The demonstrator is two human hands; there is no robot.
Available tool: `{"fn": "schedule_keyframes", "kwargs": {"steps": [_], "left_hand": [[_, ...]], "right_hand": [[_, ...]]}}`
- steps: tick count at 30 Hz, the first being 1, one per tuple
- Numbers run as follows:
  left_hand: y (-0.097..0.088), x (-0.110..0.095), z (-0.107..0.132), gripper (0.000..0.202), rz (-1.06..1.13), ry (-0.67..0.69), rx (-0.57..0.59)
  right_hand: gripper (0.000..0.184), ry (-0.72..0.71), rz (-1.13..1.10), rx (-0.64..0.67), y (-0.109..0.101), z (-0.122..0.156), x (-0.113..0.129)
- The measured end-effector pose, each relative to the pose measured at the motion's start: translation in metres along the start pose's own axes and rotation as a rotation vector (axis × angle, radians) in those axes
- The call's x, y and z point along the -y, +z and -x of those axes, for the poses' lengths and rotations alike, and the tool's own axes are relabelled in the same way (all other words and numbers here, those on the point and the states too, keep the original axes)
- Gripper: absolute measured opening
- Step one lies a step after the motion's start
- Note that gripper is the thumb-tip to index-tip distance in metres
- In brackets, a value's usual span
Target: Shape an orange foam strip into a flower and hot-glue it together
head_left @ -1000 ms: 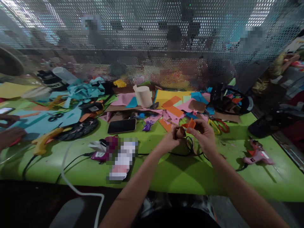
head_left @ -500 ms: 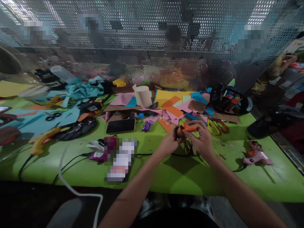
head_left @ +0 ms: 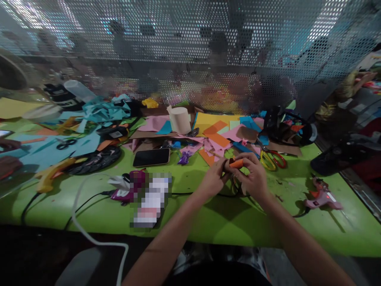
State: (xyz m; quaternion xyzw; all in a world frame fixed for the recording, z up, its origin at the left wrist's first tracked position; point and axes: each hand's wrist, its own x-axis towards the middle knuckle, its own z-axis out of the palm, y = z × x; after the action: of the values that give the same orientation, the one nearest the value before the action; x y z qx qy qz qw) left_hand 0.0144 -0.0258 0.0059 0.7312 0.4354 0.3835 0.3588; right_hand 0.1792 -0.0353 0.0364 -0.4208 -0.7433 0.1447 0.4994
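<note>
Both my hands meet above the green table point(head_left: 202, 226), right of the middle. The fingers of my right hand point(head_left: 251, 174) are closed on a small piece of orange paper point(head_left: 237, 163), which looks curled. My left hand point(head_left: 214, 176) pinches a small dark brown piece point(head_left: 227, 164) against the orange paper; its exact kind is partly hidden by the fingers. Just beyond my right hand lie yellow-handled scissors point(head_left: 268, 160) and red-handled scissors point(head_left: 279, 159). A black cable passes under my hands.
A pink glue gun point(head_left: 323, 197) stands at the right, a yellow glue gun point(head_left: 53, 174) at the left. Near the middle lie a dark phone point(head_left: 151, 157) and a purple packet point(head_left: 185, 157). Paper scraps, a white roll point(head_left: 180, 120) and a black bottle point(head_left: 336, 156) lie farther back.
The orange paper has gone from a flat, pointed flap to a narrower, rolled-looking shape as my right fingers folded it down. My hands have stayed in almost the same place.
</note>
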Motion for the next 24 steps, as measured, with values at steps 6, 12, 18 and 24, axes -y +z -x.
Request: {"fn": "schedule_keyframes", "kwargs": {"steps": [6, 12, 18, 24], "left_hand": [[-0.004, -0.008, 0.001, 0.033, 0.021, -0.107, -0.002], [-0.01, -0.016, 0.004, 0.036, 0.1, -0.105, 0.04], [-0.01, -0.016, 0.005, 0.051, 0.193, -0.08, 0.072], [-0.006, -0.018, 0.005, 0.05, 0.131, -0.099, 0.06]], "right_hand": [[0.01, -0.049, -0.03, 0.051, -0.002, 0.001, -0.002], [0.012, -0.061, -0.038, 0.092, 0.001, 0.001, -0.008], [0.009, -0.093, -0.064, 0.108, 0.002, 0.003, -0.007], [0.014, -0.085, 0.004, 0.143, 0.007, 0.008, -0.001]]}}
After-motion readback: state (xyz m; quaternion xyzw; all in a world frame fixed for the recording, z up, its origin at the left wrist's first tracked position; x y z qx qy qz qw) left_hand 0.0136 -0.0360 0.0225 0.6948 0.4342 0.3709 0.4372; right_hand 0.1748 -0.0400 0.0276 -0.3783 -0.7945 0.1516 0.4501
